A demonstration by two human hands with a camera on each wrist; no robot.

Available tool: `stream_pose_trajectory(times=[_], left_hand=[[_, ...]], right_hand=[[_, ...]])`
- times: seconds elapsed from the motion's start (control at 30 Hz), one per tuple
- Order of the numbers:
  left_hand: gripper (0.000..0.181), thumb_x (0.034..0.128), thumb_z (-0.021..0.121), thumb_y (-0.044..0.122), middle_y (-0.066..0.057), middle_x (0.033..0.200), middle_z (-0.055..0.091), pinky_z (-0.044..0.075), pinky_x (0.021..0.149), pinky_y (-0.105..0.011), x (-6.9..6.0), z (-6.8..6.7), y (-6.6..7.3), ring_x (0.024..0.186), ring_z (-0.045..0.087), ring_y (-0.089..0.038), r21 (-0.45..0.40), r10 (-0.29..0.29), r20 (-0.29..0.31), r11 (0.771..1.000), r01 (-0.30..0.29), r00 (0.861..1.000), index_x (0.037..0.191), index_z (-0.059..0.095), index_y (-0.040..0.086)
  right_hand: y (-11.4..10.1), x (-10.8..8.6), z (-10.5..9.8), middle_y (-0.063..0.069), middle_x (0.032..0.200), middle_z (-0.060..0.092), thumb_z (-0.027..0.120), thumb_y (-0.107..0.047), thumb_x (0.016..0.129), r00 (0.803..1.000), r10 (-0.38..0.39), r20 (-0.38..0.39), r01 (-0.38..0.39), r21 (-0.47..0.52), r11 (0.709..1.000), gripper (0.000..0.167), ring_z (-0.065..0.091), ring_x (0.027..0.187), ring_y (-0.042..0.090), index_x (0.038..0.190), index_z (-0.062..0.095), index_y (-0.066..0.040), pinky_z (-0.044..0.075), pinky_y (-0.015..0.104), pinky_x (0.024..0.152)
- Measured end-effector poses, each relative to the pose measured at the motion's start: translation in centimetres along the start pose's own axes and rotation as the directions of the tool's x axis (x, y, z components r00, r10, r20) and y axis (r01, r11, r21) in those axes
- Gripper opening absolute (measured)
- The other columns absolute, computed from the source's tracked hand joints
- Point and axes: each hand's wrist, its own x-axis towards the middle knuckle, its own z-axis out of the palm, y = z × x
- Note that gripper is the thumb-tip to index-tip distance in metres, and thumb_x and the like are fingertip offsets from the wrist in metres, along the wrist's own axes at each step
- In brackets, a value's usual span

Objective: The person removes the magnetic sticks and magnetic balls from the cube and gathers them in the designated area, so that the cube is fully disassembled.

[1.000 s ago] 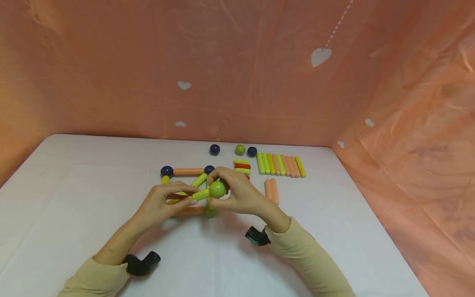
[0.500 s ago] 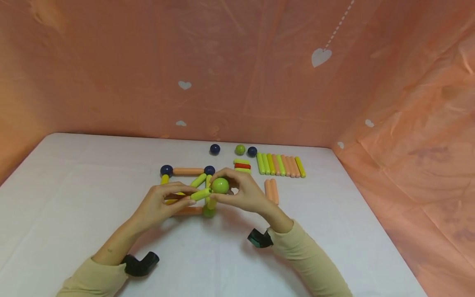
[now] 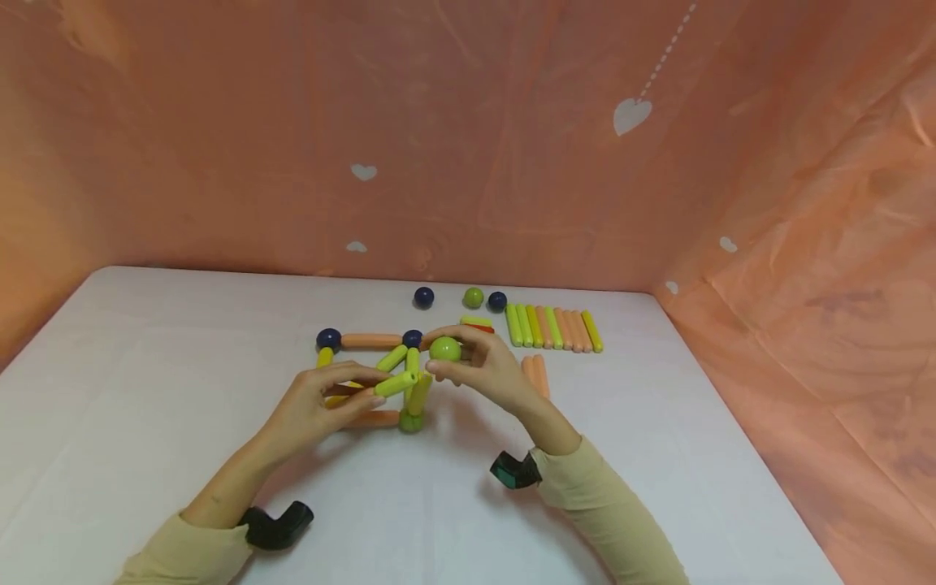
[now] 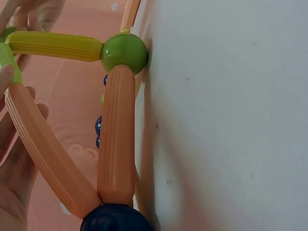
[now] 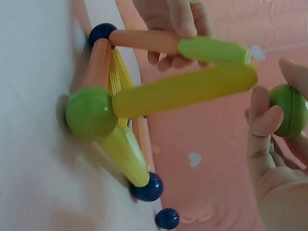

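My left hand point(image 3: 310, 402) pinches a short light green stick point(image 3: 395, 384), which joins end to end with a leaning orange stick point(image 5: 147, 42) of a ball-and-stick frame. My right hand point(image 3: 486, 370) holds a green ball point(image 3: 445, 349) between thumb and fingers, apart from the sticks and to their right. Close by, a yellow stick point(image 5: 187, 91) slants up from the frame's front green ball point(image 5: 91, 113), its upper end near the light green stick's tip. Navy balls point(image 3: 329, 339) and orange sticks form other parts of the frame on the table; my left hand hides some of it.
Behind the frame lie a loose navy ball point(image 3: 424, 297), a loose green ball point(image 3: 474, 297) and another navy ball point(image 3: 497, 301). To the right is a row of coloured sticks point(image 3: 553, 327), with two orange sticks point(image 3: 539, 375) nearer. Short sticks point(image 3: 477, 323) lie partly behind my right hand.
The green ball has come off the light green stick's end and moved right and up with my right hand. My left hand has stayed in place with the light green stick.
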Motion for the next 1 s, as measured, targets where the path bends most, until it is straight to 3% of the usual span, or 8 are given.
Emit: stream_pose_trajectory(times=[0.13,0.27,0.4,0.53,0.7,0.8,1.0], left_hand=[[0.024,0.0841,0.073,0.009,0.0,0.099,0.07,0.056,0.077,-0.024,-0.2,0.1,-0.2,0.089,0.06,-0.003,0.001,-0.007,0.005,1.0,0.007,1.0,0.107,0.071,0.011],[0.023,0.0837,0.074,0.009,0.0,0.099,0.07,0.056,0.076,-0.024,-0.3,0.0,-0.3,0.09,0.06,-0.003,0.002,-0.015,0.012,1.0,0.015,1.0,0.107,0.071,0.011],[0.023,0.0826,0.074,0.008,0.0,0.098,0.07,0.056,0.075,-0.024,-0.4,0.0,-0.3,0.087,0.061,-0.003,0.002,-0.006,0.008,1.0,0.006,1.0,0.105,0.071,0.011],[0.022,0.0838,0.074,0.009,0.0,0.099,0.071,0.056,0.074,-0.024,-0.5,-0.1,-0.5,0.086,0.062,-0.004,-0.004,-0.003,0.02,1.0,0.003,1.0,0.106,0.071,0.012],[0.021,0.085,0.073,0.011,0.001,0.1,0.071,0.056,0.075,-0.024,-0.6,-0.3,-0.7,0.087,0.062,-0.005,-0.004,-0.018,0.037,1.0,0.018,0.999,0.106,0.071,0.013],[0.022,0.085,0.073,0.014,0.002,0.1,0.071,0.056,0.075,-0.024,-0.7,-0.5,-0.7,0.087,0.062,-0.005,0.002,-0.042,0.049,0.999,0.042,0.998,0.106,0.071,0.014],[0.023,0.083,0.076,0.018,0.008,0.096,0.068,0.055,0.077,-0.024,-1.1,-1.0,-0.9,0.088,0.06,-0.004,0.029,-0.066,0.059,0.998,0.064,0.996,0.105,0.071,0.018]], right_hand=[[1.0,0.8,-0.5,0.017,0.116,0.06,0.066,-0.001,0.087,0.996,0.058,-0.062,-0.053,0.081,0.995,0.042,0.065,0.082,0.014,0.128,0.057,0.001,0.054,0.029,0.071],[2.1,2.0,-1.0,0.015,0.11,0.063,0.066,-0.004,0.088,0.981,0.122,-0.15,-0.115,0.054,0.992,0.044,0.067,0.087,0.024,0.131,0.057,-0.005,0.055,0.043,0.081],[3.3,3.7,-1.8,0.011,0.117,0.063,0.069,-0.014,0.088,0.954,0.142,-0.264,-0.168,-0.077,0.983,0.043,0.062,0.092,0.021,0.129,0.058,-0.009,0.053,0.035,0.082],[4.6,5.3,-2.7,0.013,0.118,0.063,0.07,-0.018,0.087,0.926,0.159,-0.341,-0.232,-0.182,0.956,0.041,0.057,0.099,0.021,0.125,0.06,-0.007,0.047,0.022,0.08],[5.6,6.8,-3.6,0.013,0.123,0.061,0.07,-0.023,0.088,0.895,0.242,-0.374,-0.341,-0.225,0.913,0.042,0.062,0.1,0.026,0.126,0.06,-0.009,0.053,0.024,0.074],[5.9,7.6,-3.9,0.012,0.125,0.059,0.069,-0.025,0.088,0.886,0.262,-0.382,-0.378,-0.269,0.886,0.044,0.062,0.101,0.027,0.128,0.06,-0.008,0.055,0.026,0.07],[6.4,8.9,-3.8,0.016,0.122,0.061,0.069,-0.025,0.088,0.867,0.269,-0.419,-0.405,-0.28,0.87,0.048,0.063,0.105,0.029,0.131,0.056,-0.008,0.056,0.031,0.076]])
